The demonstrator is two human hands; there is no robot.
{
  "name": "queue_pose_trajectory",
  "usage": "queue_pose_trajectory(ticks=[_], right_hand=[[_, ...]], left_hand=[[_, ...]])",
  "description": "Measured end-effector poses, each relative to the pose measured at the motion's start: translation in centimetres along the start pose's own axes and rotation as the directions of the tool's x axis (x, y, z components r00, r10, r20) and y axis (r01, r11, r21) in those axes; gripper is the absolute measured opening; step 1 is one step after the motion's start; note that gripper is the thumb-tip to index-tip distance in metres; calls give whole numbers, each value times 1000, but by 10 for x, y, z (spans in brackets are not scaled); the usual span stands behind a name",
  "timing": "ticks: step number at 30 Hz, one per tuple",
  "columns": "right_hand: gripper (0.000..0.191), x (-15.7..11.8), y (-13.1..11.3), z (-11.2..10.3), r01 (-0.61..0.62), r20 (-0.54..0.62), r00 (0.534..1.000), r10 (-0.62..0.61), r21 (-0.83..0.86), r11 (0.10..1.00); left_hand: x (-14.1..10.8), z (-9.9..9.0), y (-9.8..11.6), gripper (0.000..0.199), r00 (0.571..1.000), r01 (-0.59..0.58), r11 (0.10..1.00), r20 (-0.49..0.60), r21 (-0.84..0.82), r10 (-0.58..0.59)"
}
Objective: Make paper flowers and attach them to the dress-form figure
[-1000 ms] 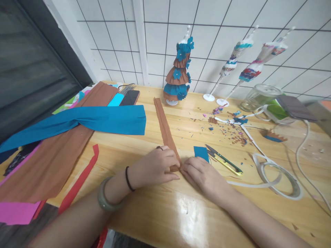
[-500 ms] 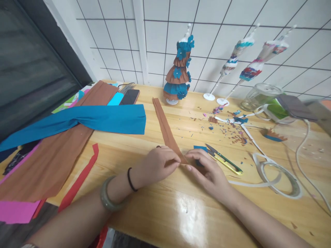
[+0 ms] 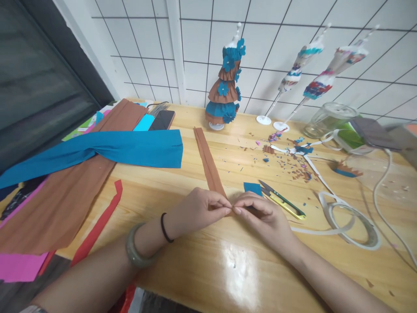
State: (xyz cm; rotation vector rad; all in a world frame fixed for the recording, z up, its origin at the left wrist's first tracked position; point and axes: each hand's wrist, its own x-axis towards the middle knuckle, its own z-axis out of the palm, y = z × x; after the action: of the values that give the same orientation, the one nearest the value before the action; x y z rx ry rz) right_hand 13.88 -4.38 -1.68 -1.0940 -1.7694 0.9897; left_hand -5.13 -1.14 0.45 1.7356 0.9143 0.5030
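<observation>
A long brown crepe paper strip (image 3: 209, 163) lies on the wooden table, its near end between my two hands. My left hand (image 3: 205, 208) pinches that end between thumb and fingertips. Touching it at the fingertips, my right hand (image 3: 260, 213) pinches the same end from the other side. The fingers hide most of the gripped part. Just beyond my right hand are a small blue paper piece (image 3: 252, 188) and yellow-green thread snips (image 3: 285, 202). At the back stands a small dress form (image 3: 224, 87) in ruffled brown and blue paper with blue flowers.
Blue crepe paper (image 3: 143, 148) and a wide brown sheet (image 3: 74, 191) overlap at left, near a red strip (image 3: 100, 221) and a phone (image 3: 163, 119). At right lie a tape roll (image 3: 371, 234), paper scraps (image 3: 293, 167), a glass jar (image 3: 329, 117) and two bare-skirted mannequins (image 3: 289, 78).
My fingertips have come together on the near end of the brown strip, with the left hand shifting slightly right. The view has tilted a little; other things lie as before.
</observation>
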Motion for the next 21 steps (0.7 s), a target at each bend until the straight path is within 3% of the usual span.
queue_pose_trajectory(ticks=[4,12,21], right_hand=[[9,1,-1,0,15,-12,1000,-15,-9,1000],[13,-6,10,1,-191,-113,974,198,71,979],[7,-4,4,0,-210,-133,967,217,69,975]], left_hand=[[0,1,-2,17,1000,12,1000,-1,-22,-12],[2,2,-7,19,995,90,983,-19,-160,-94],[2,3,-13,19,992,106,963,-43,-248,-120]])
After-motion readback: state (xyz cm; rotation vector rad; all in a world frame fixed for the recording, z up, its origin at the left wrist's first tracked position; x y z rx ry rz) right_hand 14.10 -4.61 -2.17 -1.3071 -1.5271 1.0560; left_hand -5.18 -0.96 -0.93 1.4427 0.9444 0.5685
